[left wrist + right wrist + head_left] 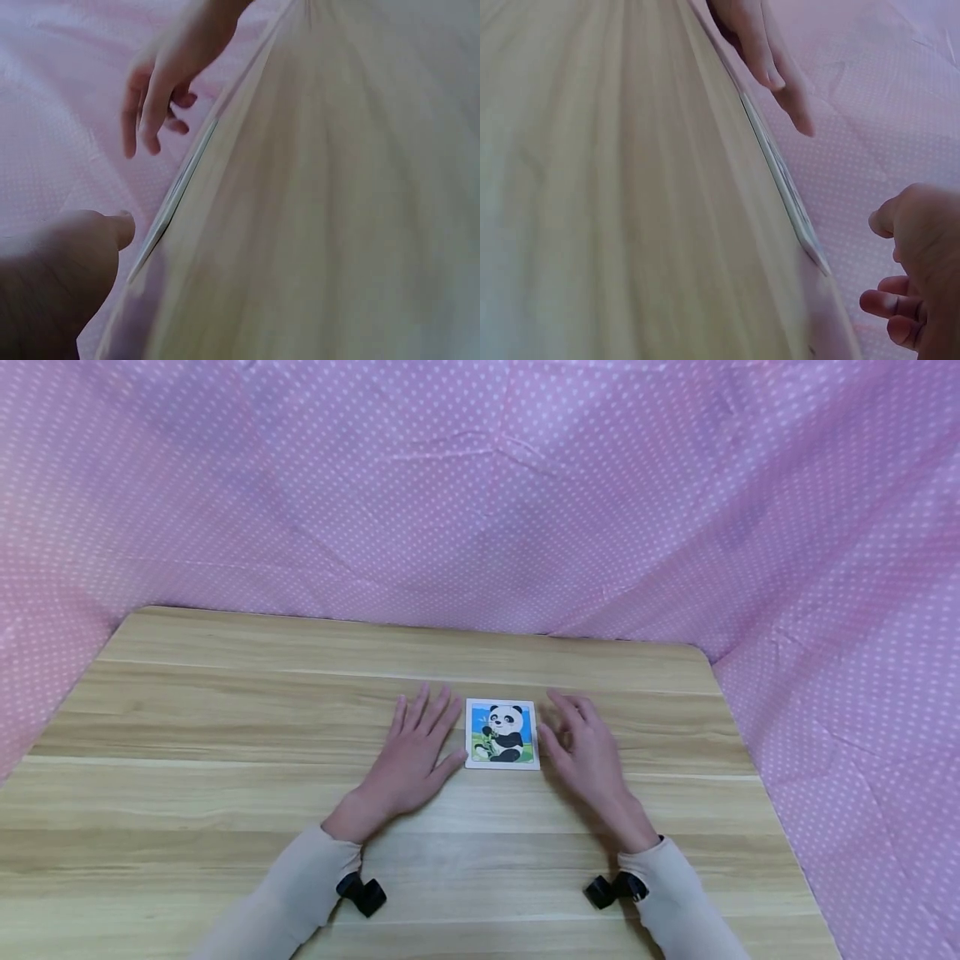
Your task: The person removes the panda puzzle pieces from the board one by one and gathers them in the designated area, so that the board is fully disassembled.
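Note:
A square panda picture board (502, 734) with a pale border lies flat on the table, between the two hands. Its thin edge shows in the left wrist view as a narrow strip (176, 195). My left hand (414, 762) is just left of it, palm down with fingers spread straight, the thumb tip close to the board's lower left corner. To the right, my right hand (590, 756) has loosely bent fingers with nothing between them. Its thumb is near the board's right edge; whether it touches cannot be told.
The wooden table (225, 793) has rounded far corners. A pink cloth with white dots (480, 510) hangs behind it and along its sides. Each wrist wears a small black camera on a strap, at the left sleeve (300, 881) and the right sleeve (678, 893).

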A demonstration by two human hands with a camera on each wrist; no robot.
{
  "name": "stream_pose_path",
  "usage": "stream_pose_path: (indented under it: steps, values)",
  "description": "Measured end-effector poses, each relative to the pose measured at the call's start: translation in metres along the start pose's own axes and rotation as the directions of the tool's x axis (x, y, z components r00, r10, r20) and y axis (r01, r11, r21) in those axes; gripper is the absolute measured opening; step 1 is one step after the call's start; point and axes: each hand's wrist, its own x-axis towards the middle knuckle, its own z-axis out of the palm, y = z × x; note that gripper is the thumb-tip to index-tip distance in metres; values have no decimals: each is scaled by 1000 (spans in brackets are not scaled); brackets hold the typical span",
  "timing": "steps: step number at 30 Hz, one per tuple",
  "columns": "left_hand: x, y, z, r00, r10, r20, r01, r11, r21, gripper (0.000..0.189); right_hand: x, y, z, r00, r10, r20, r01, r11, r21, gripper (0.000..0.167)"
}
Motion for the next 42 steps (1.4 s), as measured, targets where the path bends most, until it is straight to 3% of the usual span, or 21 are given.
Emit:
stream_pose_path:
  steps: [12, 21, 30, 42]
  values:
    - [11, 11, 18, 990, 144, -3, -144, 989, -34, 73, 7, 3, 18, 995, 101, 0, -101, 986, 131, 48]
    - [11, 11, 20, 975, 221, 4, -221, 974, -45, 72, 12, 7, 23, 996, 85, 3, -84, 979, 186, 41]
    - [12, 9, 23, 976, 216, 36, -215, 976, -38, 72, 16, 6, 28, 998, 68, 9, -69, 977, 200, 38]
    - [11, 10, 25, 984, 174, 48, -174, 985, 5, 70, 24, -7, 37, 1000, -27, 6, 25, 979, 205, 37]
